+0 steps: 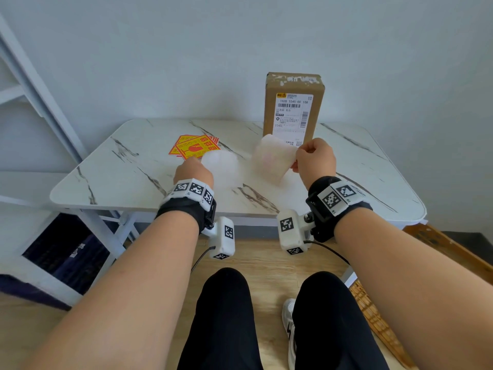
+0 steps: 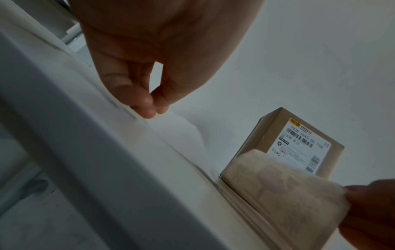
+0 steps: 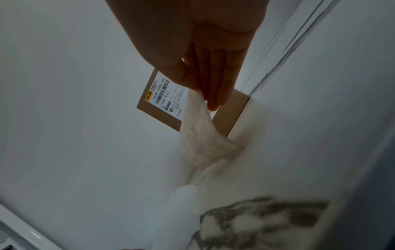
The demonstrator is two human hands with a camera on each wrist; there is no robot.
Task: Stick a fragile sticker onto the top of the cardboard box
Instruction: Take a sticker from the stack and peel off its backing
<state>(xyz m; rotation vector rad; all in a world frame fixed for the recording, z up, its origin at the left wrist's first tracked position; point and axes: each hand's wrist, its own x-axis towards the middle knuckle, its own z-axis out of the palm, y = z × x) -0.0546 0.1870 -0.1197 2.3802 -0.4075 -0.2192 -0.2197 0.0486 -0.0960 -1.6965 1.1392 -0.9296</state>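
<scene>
Right hand: I pinched one edge of a sticker between thumb and fingers, holding it up in front of the box's lower part; its pale back faced me and a faint red print showed through.
Left hand: my thumb and fingertips pinched a white backing sheet low over the counter, near the middle; the sheet was blurred.
Sticker: in the air, apart from the backing sheet, not touching the box top.
Box: it stood upright at the far edge of the counter, right of centre, against the wall, with a white shipping label on the face toward me. Torn white paper scraps clung to its top.
Stack: more red and yellow fragile stickers lay fanned flat on the counter, far left of my left hand and well apart from the box.
Counter: white marble pattern with dark veins.
Wrists: each carried a black strap with a white marker block.
Below: my black trousers and one white shoe showed over a wooden floor.
</scene>
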